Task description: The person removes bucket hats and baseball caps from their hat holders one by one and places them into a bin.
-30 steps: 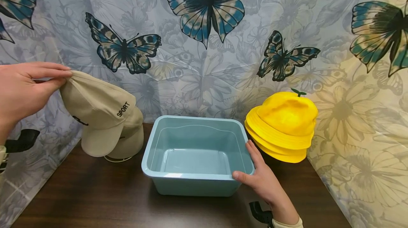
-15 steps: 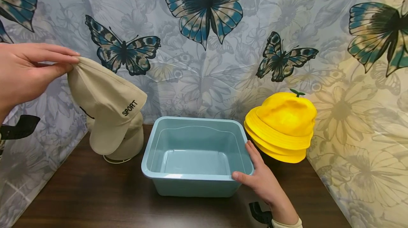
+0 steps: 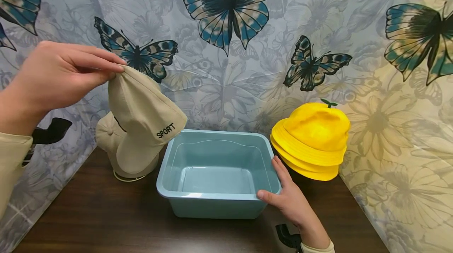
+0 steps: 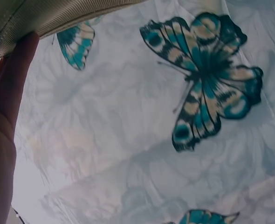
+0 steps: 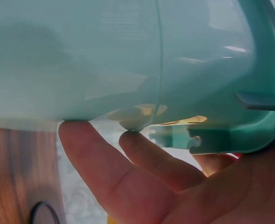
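Observation:
In the head view my left hand [image 3: 70,72] pinches a beige baseball cap [image 3: 145,119] by the edge of its crown. The cap hangs brim down, with "SPORT" lettered on its side, and overlaps the basin's left rear corner. Behind it, a second beige cap [image 3: 106,131] sits on a ring-based stand [image 3: 129,178], mostly hidden. My right hand [image 3: 291,196] grips the right front corner of a light blue plastic basin [image 3: 212,206], thumb at the front rim. Its fingertips [image 5: 77,133] touch the basin's outer wall in the right wrist view. Inside, the basin holds nothing.
Stacked yellow bucket hats [image 3: 311,139], the top one with a green sprout, stand right of the basin. All this is on a dark wooden table [image 3: 106,221]. A butterfly-print cloth [image 3: 226,84] hangs close behind and along both sides.
My left hand has risen and moved right with the cap, away from the stand and toward the basin. More of the cap behind shows. My right hand stays at the basin corner.

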The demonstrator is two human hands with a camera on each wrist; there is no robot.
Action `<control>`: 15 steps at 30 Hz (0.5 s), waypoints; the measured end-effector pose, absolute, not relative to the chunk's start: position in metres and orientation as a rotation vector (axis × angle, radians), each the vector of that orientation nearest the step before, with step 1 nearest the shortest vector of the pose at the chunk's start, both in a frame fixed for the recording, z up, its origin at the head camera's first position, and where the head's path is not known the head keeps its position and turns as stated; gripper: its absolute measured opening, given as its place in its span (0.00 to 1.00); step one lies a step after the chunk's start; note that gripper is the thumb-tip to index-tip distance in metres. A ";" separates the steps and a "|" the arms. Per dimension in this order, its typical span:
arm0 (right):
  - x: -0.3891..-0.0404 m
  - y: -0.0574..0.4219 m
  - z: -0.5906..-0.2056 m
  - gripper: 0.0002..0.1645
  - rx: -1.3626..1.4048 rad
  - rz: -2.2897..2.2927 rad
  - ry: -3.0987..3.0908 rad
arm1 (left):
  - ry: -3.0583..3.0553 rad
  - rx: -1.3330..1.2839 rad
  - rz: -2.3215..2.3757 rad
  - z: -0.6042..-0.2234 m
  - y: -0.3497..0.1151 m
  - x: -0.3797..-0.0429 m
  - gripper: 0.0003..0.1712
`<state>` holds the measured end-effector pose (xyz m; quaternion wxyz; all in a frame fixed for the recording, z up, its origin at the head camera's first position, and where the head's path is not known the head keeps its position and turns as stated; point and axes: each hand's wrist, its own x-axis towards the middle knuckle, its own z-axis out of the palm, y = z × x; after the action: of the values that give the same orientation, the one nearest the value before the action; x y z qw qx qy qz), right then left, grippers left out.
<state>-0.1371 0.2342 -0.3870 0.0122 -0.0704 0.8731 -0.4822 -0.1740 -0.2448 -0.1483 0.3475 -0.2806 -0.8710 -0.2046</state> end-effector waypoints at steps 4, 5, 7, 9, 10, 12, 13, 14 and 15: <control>-0.137 0.235 -0.388 0.62 -0.219 -1.504 2.725 | -2.215 -0.894 -0.554 -0.146 -0.230 -0.180 0.14; -0.138 0.235 -0.388 0.62 -0.218 -1.508 2.720 | -2.206 -0.936 -0.564 -0.146 -0.227 -0.181 0.15; -0.138 0.236 -0.388 0.62 -0.220 -1.514 2.714 | -2.182 -1.012 -0.578 -0.145 -0.220 -0.184 0.16; -0.138 0.236 -0.389 0.62 -0.225 -1.523 2.710 | -2.161 -1.073 -0.595 -0.146 -0.214 -0.187 0.17; -0.138 0.236 -0.389 0.61 -0.229 -1.528 2.709 | -2.148 -1.104 -0.602 -0.146 -0.211 -0.188 0.17; -0.138 0.236 -0.389 0.61 -0.234 -1.531 2.711 | -2.129 -1.150 -0.614 -0.148 -0.205 -0.191 0.17; -0.138 0.236 -0.389 0.61 -0.235 -1.530 2.712 | -2.120 -1.176 -0.627 -0.149 -0.201 -0.192 0.17; -0.138 0.236 -0.389 0.61 -0.235 -1.528 2.714 | -2.110 -1.201 -0.635 -0.150 -0.198 -0.194 0.17; -0.138 0.236 -0.389 0.61 -0.234 -1.527 2.713 | -2.103 -1.227 -0.642 -0.151 -0.194 -0.195 0.18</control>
<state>-0.1377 0.2359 -0.3891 0.0097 -0.0749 0.8690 -0.4891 -0.1952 -0.1940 -0.1506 0.3067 -0.4638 -0.7949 -0.2428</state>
